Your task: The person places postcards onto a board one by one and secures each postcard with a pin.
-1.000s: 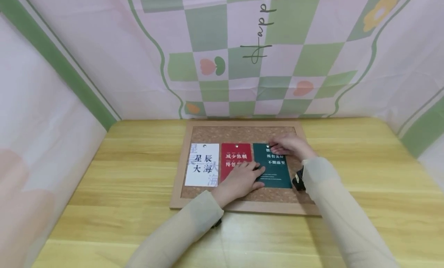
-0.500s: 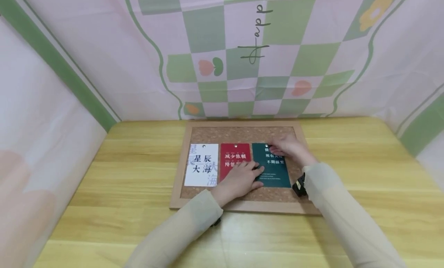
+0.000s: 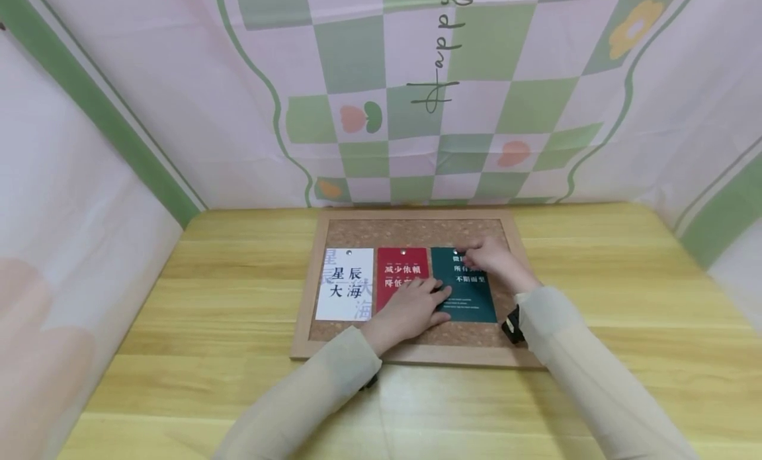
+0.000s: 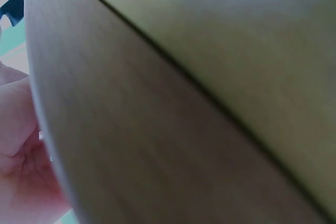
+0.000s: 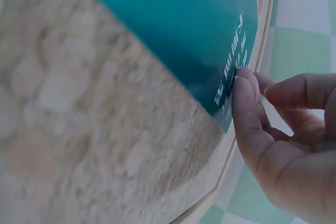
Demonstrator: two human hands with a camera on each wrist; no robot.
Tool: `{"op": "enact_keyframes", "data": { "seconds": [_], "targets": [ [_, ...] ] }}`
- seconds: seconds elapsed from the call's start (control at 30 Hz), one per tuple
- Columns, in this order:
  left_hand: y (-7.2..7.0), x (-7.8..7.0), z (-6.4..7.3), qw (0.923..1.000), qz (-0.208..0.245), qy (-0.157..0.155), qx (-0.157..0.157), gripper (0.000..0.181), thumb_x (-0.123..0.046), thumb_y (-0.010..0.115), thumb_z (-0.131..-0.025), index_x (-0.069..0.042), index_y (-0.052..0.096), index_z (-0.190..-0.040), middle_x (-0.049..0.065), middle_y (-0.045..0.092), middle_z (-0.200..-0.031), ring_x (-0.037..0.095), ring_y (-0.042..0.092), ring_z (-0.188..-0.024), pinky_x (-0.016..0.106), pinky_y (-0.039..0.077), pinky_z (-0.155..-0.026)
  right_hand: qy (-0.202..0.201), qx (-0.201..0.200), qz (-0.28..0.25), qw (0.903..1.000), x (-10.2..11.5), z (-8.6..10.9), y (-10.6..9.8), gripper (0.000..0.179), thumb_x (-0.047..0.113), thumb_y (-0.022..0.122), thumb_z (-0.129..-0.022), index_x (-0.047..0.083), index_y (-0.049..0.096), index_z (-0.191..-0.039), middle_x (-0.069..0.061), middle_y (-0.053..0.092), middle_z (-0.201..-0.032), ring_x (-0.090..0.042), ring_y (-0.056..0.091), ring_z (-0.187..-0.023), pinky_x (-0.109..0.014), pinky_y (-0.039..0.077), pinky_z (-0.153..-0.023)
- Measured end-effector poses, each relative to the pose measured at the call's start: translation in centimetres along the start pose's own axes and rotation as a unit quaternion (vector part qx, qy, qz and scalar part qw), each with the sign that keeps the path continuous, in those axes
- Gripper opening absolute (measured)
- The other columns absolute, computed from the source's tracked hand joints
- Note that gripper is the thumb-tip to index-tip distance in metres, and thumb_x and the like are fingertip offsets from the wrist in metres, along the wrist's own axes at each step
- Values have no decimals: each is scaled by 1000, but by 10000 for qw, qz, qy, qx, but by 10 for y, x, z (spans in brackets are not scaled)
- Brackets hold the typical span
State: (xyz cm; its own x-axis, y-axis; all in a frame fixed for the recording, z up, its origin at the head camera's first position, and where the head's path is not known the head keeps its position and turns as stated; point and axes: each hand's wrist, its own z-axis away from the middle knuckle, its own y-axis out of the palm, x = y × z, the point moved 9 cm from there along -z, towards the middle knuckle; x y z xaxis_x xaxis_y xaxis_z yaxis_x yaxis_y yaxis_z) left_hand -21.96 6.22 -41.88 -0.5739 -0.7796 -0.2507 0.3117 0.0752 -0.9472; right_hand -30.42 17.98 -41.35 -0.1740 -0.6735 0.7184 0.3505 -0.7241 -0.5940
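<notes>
Three upright cards lie in a row on a framed cork board: a white card on the left, a red card in the middle and a dark green card on the right. Each has a small round silvery spot at its top. My left hand lies with spread fingers across the red card, its fingertips on the green card's left edge. With bent fingers, my right hand touches the green card's top beside its silvery spot. The right wrist view shows a fingertip against the card; whether the fingers pinch anything is hidden.
The board's wooden frame rests on a wood-grain table. A green and white checked cloth hangs behind the table's far edge, and pale cloth lines the left side.
My right fingers have shifted slightly at the top of the green card and are now more bent, near the silvery spot. The left hand and the cards stay put.
</notes>
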Motion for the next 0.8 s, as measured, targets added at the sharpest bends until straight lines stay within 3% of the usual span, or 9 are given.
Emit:
{"op": "enact_keyframes", "data": {
  "seconds": [0.1, 0.2, 0.33, 0.4, 0.5, 0.6, 0.7, 0.8],
  "targets": [
    [1, 0, 0, 10000, 2, -11, 17, 57, -46, 50, -96, -22, 38, -147, 2, 42, -150, 20, 41, -136, 39, 35, -115, -23, 83, 191, 9998, -1, 1, 1, 42, 3, 38, -95, -6, 51, -133, -21, 64, -103, -12, 56, -77, -19, 48, -68],
    [2, 0, -1, 10000, 12, -1, 17, 57, -46, 49, -96, -22, 38, -147, 2, 42, -150, 20, 41, -136, 40, 35, -115, -57, 180, 460, 9988, 0, 4, 3, 43, 2, 39, -95, -4, 48, -136, -25, 60, -116, -18, 55, -81, -23, 45, -71],
    [1, 0, -1, 10000, 1, 33, -19, 57, -47, 49, -96, -22, 39, -147, 2, 42, -150, 20, 41, -136, 39, 35, -115, -156, 305, 794, 9963, 1, 7, 5, 46, 1, 39, -94, -2, 45, -139, -31, 42, -143, -32, 52, -104, -37, 46, -85],
    [0, 0, 0, 10000, -10, 54, -37, 57, -47, 49, -96, -22, 39, -147, 2, 42, -150, 20, 40, -137, 39, 35, -115, -237, 341, 951, 9946, 2, 8, 6, 46, 2, 40, -94, -2, 44, -140, -32, 36, -146, -38, 48, -118, -45, 45, -94],
    [0, 0, 1, 9999, 54, 82, -18, 57, -46, 49, -97, -20, 39, -147, 3, 41, -151, 21, 39, -138, 39, 33, -116, -419, 358, 1181, 9915, 3, 9, 7, 46, 3, 40, -95, -2, 43, -141, -33, 36, -146, -41, 46, -122, -49, 44, -96],
    [-3, 3, 2, 9992, 368, 89, -107, 56, -43, 50, -97, -17, 41, -146, 4, 41, -151, 21, 39, -139, 38, 32, -117, -541, 394, 1334, 9888, 5, 11, 9, 46, 4, 39, -96, -1, 41, -142, -33, 47, -135, -36, 56, -96, -41, 49, -77],
    [-13, 12, 3, 9963, 748, -46, -412, 53, -38, 53, -97, -15, 43, -144, 6, 43, -150, 23, 39, -139, 42, 31, -117, -606, 382, 1487, 9863, 7, 14, 10, 49, 5, 42, -95, -1, 39, -143, -28, 57, -112, -23, 53, -72, -31, 44, -61],
    [-33, 29, 7, 9904, 996, -330, -898, 52, -34, 55, -96, -13, 45, -143, 8, 43, -149, 27, 39, -139, 48, 29, -117, -674, 300, 1622, 9840, 11, 15, 9, 53, 4, 45, -94, -3, 34, -145, -23, 57, -102, -20, 51, -72, -28, 43, -60]
  ]
}}
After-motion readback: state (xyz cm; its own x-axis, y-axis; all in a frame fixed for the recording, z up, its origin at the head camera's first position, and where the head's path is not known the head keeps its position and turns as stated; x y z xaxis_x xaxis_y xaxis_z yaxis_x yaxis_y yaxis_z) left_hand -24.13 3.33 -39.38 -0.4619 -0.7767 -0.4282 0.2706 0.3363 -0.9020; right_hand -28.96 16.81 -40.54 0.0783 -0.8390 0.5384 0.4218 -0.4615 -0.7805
